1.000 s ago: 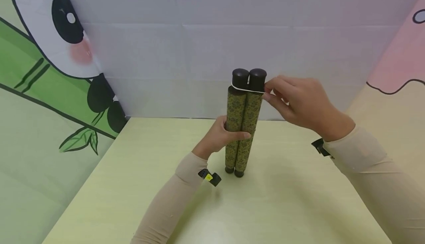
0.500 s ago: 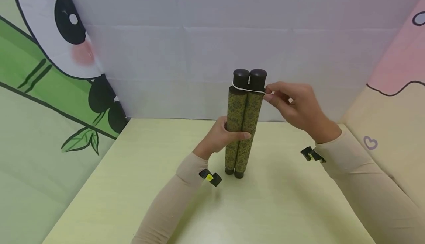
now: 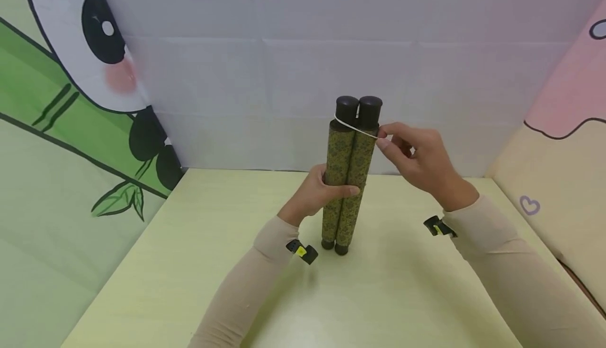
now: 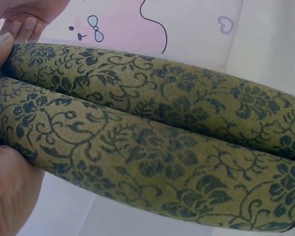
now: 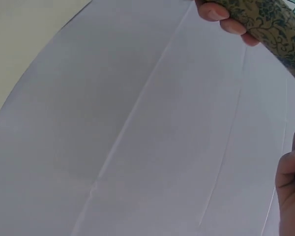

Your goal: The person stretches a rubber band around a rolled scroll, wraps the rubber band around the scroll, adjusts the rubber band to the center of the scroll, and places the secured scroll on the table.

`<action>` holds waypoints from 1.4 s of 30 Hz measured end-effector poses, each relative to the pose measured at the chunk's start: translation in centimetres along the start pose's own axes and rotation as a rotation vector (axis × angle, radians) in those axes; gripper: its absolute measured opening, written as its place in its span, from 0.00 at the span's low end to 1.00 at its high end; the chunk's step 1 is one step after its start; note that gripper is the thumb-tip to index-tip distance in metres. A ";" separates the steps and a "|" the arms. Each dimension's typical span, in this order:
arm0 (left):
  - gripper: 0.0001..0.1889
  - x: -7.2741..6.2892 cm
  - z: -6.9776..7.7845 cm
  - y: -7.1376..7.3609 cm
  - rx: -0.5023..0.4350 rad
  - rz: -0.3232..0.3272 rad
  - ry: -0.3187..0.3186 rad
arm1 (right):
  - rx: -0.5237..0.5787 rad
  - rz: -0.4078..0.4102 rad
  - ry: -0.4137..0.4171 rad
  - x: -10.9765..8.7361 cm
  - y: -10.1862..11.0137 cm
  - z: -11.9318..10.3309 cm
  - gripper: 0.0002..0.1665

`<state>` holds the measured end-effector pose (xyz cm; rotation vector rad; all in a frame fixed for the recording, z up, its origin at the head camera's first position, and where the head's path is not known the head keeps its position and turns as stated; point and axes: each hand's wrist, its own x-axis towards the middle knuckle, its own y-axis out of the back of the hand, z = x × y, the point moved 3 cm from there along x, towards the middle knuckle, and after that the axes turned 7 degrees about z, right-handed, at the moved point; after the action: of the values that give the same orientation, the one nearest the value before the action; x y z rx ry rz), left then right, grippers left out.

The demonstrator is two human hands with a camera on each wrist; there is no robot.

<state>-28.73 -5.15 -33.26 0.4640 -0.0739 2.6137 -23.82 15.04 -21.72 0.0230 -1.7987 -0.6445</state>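
A scroll [image 3: 339, 153] stands nearly upright, its two rolls side by side, wrapped in olive brocade with dark floral patterns and tipped with black knobs. My left hand [image 3: 310, 195] grips both rolls around the middle, thumb across the front. A thin white cord [image 3: 355, 128] crosses the rolls just under the top knobs, slanting down to the right. Its right end is pinched between thumb and index finger of my right hand [image 3: 416, 153]. The brocade [image 4: 162, 147] fills the left wrist view. Whether the lower knobs touch the table cannot be told.
A pale yellow table [image 3: 227, 285] lies below. Behind it rises a whitish backdrop [image 3: 213, 74], with a cartoon-printed panel [image 3: 47, 195] on the left and a pink and cream one [image 3: 563, 101] on the right. Both wrists carry a small black camera strap [image 3: 303, 252].
My right hand has moved down and slightly left, drawing the cord's right end lower, so it slants more. My left hand keeps its grip, and the scroll has barely shifted.
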 end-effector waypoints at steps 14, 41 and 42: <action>0.18 0.3 0.0 0.1 0.041 0.036 0.021 | -0.169 0.192 0.095 -1.5 -2.0 0.3 0.09; 0.17 0.7 0.8 -0.3 0.088 -0.020 -0.065 | -0.210 -0.018 -0.074 3.3 -4.8 -5.7 0.09; 0.17 0.7 0.8 -0.2 0.094 -0.020 -0.072 | -0.221 -0.029 -0.062 3.5 -4.9 -5.8 0.10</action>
<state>-28.96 -4.73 -32.26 0.5885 0.0305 2.5889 -21.28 7.29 -19.72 -0.1221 -1.7800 -0.8698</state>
